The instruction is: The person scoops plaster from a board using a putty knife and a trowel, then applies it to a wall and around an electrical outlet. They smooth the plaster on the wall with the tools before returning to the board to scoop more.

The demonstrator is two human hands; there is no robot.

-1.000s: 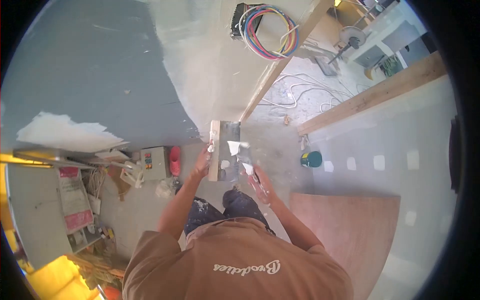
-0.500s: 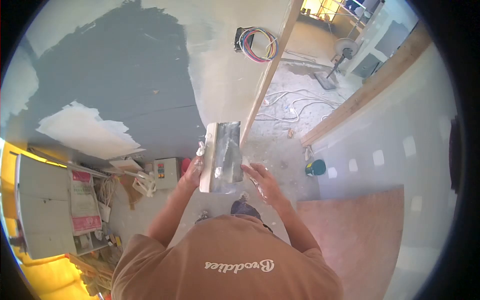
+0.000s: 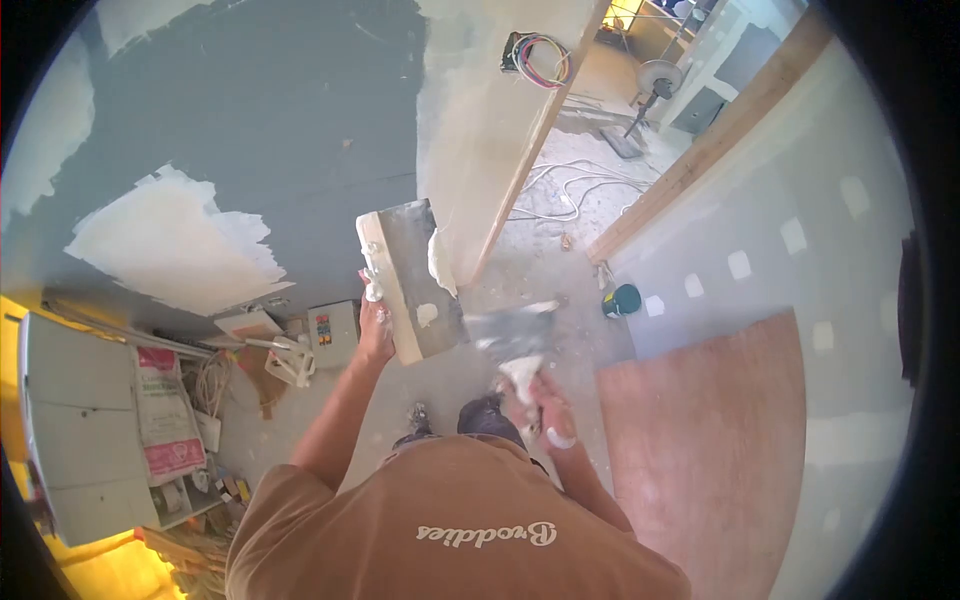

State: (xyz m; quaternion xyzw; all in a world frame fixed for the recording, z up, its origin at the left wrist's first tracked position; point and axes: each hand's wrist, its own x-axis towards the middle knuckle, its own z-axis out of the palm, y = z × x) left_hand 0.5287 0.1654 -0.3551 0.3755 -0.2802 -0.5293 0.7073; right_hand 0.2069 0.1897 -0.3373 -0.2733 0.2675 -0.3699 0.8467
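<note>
My left hand [image 3: 375, 325] is closed around the pale back edge of a broad joint knife [image 3: 408, 270], which is held flat and tilted. White joint compound [image 3: 440, 262] sits along the knife's right edge, with a smaller dab lower down. My right hand [image 3: 545, 405] grips the white handle of a putty knife [image 3: 512, 335]; motion smears its wide blade. That blade is just right of the joint knife, with white compound along its far edge. Compound also marks both hands.
A wall [image 3: 300, 110] with grey and white patches stands ahead on the left. Coiled wires [image 3: 541, 60] stick out near the doorway. A green bucket [image 3: 622, 300] and a reddish-brown board [image 3: 705, 430] lie to the right; a bag [image 3: 168, 410] and a cabinet [image 3: 80, 410] stand left.
The putty knife has come away from the joint knife, to the right and toward my body. The joint knife has moved left and tilted, and compound now shows along its edge.
</note>
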